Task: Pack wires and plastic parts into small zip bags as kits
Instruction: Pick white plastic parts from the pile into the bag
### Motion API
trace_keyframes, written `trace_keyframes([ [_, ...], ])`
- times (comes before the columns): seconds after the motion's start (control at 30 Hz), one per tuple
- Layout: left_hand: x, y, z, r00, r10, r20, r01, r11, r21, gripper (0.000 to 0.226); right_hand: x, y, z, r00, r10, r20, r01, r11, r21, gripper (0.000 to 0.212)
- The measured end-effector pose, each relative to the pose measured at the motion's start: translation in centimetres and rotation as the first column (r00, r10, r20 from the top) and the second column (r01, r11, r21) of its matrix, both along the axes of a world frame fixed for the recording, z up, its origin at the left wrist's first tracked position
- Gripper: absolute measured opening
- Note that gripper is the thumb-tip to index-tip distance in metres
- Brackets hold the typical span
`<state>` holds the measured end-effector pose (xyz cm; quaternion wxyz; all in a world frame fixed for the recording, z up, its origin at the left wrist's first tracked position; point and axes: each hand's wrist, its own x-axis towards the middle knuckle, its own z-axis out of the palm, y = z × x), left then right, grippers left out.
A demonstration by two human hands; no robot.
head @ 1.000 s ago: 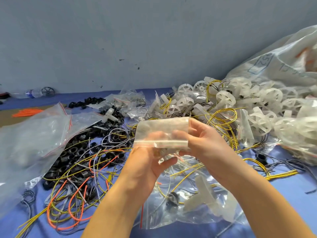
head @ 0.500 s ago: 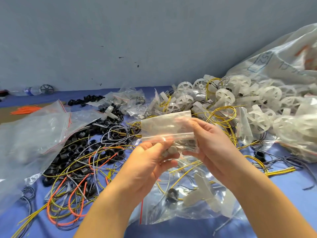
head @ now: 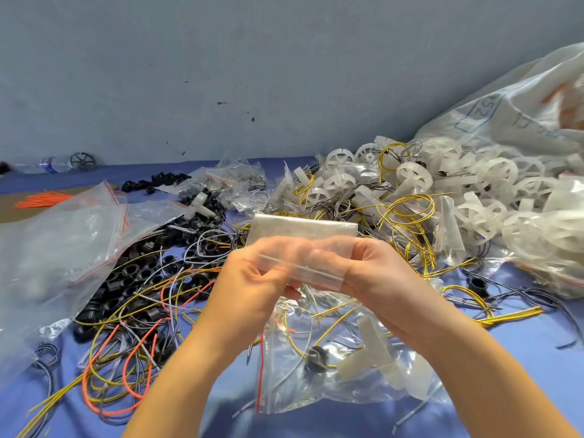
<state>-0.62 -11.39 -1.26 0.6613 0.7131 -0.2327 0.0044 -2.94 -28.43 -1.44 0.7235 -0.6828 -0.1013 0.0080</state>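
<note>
A small clear zip bag (head: 303, 245) with a red seal line is held up in mid-view between both hands. My left hand (head: 252, 279) pinches its left end near the seal. Its right end sits in the pinch of my right hand (head: 373, 273). The bag looks empty and blurred by motion. Below the hands lies a packed bag (head: 341, 352) holding wires, a black ring and a white plastic part. Yellow, orange and grey wires (head: 126, 336) sprawl at the lower left over black plastic rings (head: 139, 273).
White plastic wheels (head: 467, 184) heap at the right beside a large white sack (head: 518, 115). Big clear bags (head: 57, 248) lie at the left, small filled bags (head: 230, 181) at the back. Everything rests on a blue cloth (head: 521, 349) against a grey wall.
Both hands have moved closer together on the small bag and now pinch along its seal edge; the bag has tipped so the red seal line faces me.
</note>
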Motion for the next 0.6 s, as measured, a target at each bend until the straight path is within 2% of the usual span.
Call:
trace_keyframes([
  [0.1,0.3,0.2,-0.2,0.998,0.023,0.053,-0.024,1.0,0.02,0.018,0.1,0.0,0.1,1.0,-0.004,0.015,0.004,1.0,-0.011,0.022],
  [0.2,0.6,0.0,0.0,0.997,0.052,-0.065,-0.057,0.995,-0.083,0.025,0.4,0.3,0.0,0.995,-0.025,0.094,0.034,0.995,-0.095,0.028],
  [0.23,0.7,-0.1,-0.1,0.993,0.047,-0.11,-0.059,0.992,-0.108,0.019,0.4,0.4,-0.1,0.99,-0.028,0.135,0.049,0.987,-0.151,0.03],
  [0.27,0.8,-0.1,0.0,0.989,0.031,-0.147,-0.049,0.992,-0.118,0.012,0.4,0.5,-0.2,0.984,-0.029,0.176,0.064,0.978,-0.196,0.029],
  [0.4,1.2,0.4,-0.2,0.968,-0.04,-0.246,-0.002,0.986,-0.168,0.017,0.4,0.6,-0.3,0.959,-0.077,0.272,0.157,0.945,-0.285,0.019],
  [0.47,1.2,1.1,-0.3,0.967,-0.099,-0.234,0.056,0.981,-0.184,0.02,0.5,0.8,-0.3,0.958,-0.103,0.268,0.18,0.942,-0.283,0.016],
  [0.53,1.3,1.6,-0.4,0.968,-0.145,-0.206,0.112,0.98,-0.164,0.034,0.7,0.9,-0.2,0.966,-0.119,0.231,0.175,0.954,-0.242,0.016],
  [0.6,1.3,2.0,-0.4,0.974,-0.139,-0.18,0.116,0.984,-0.134,0.028,0.7,0.9,-0.2,0.973,-0.12,0.195,0.161,0.964,-0.212,0.017],
])
